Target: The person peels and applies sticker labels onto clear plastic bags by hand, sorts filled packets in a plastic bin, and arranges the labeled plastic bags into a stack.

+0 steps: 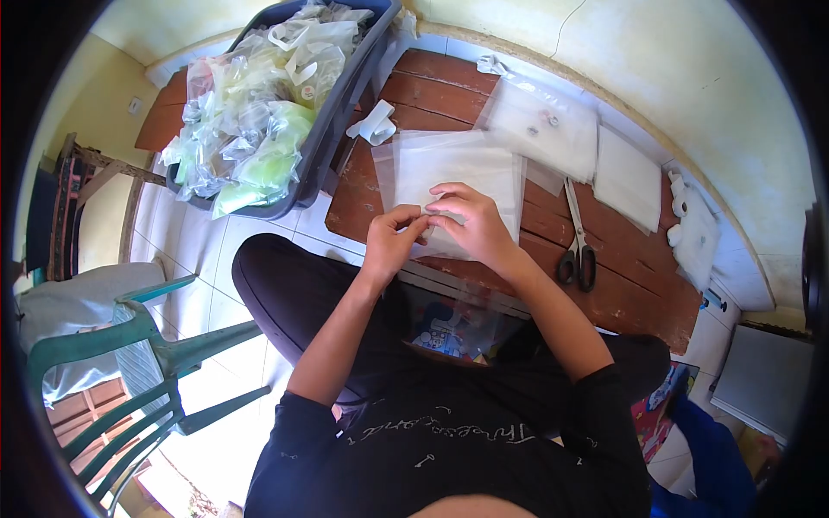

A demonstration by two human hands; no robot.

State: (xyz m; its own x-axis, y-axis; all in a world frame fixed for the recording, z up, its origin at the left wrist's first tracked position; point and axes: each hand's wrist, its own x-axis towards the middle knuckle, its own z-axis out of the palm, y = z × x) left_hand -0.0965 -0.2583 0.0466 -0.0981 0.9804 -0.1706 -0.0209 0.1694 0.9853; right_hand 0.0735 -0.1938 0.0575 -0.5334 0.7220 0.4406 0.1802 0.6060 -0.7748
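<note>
Over the near part of a stack of clear plastic bags (462, 160), my two hands meet at the fingertips. My left hand (395, 242) is closed in a pinch on what looks like the thin edge of a clear plastic bag. Close against it, my right hand (471, 220) pinches at the same spot with thumb and fingers, its index finger curved above. The fingers mostly hide the held edge. Black-handled scissors (576, 246) lie to the right of the stack, blades pointing away from me.
A dark blue bin (332, 116) piled with filled plastic bags (259, 112) stands left of the low brown wooden table (635, 285). More packs of clear bags (548, 125) lie along the wall. A green plastic chair (147, 345) is at left; another person's blue-clothed leg (712, 449) shows lower right.
</note>
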